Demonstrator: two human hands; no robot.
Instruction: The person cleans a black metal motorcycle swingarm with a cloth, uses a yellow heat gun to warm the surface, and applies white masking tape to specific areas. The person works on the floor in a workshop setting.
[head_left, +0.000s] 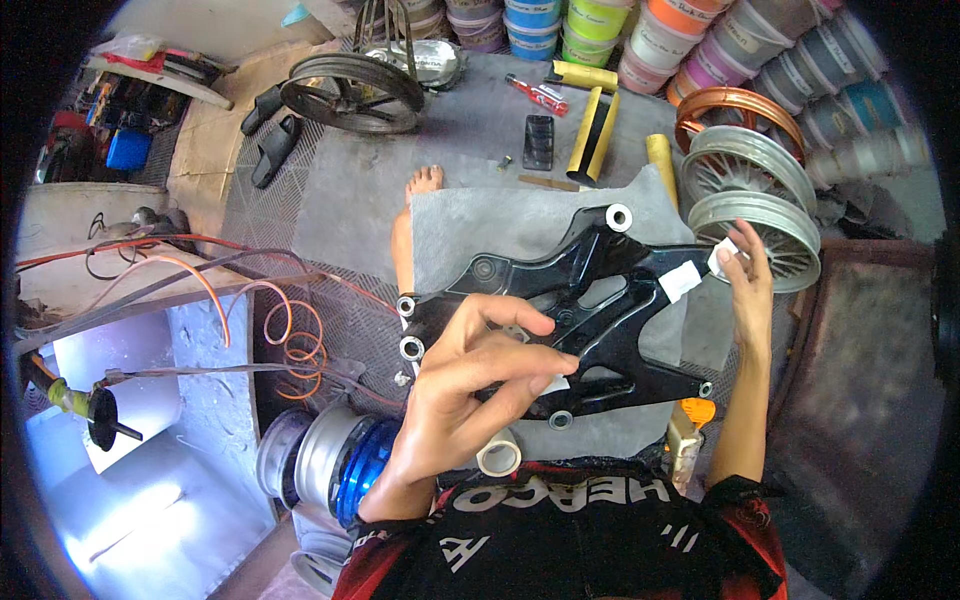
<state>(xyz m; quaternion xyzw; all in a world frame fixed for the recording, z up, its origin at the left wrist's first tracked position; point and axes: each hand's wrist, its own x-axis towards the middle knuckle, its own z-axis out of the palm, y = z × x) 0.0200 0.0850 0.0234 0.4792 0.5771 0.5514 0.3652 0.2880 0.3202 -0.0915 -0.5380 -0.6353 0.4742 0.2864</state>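
A glossy black metal motorcycle part [640, 345], shaped like a swingarm, lies across my lap on a grey cloth [450, 230]. White tape [679, 282] is wrapped round its upper right arm. At the tip of that arm, my right hand [750, 285] pinches another white tape piece [722, 258] between thumb and fingers. My left hand [470, 375] is raised over the middle of the part, its thumb and a finger closed on a small white tape piece [557, 383]. Just below that hand, a tape roll [498, 455] rests near my shirt.
Silver wheels [755, 220] and a copper rim [740, 110] stand at right, below stacked paint tubs [680, 30]. A phone [538, 142] and yellow tubes [595, 135] lie ahead. Wheel rims [330, 455] and a coiled orange hose [295, 335] are at left. An orange-topped bottle [685, 440] stands near my right arm.
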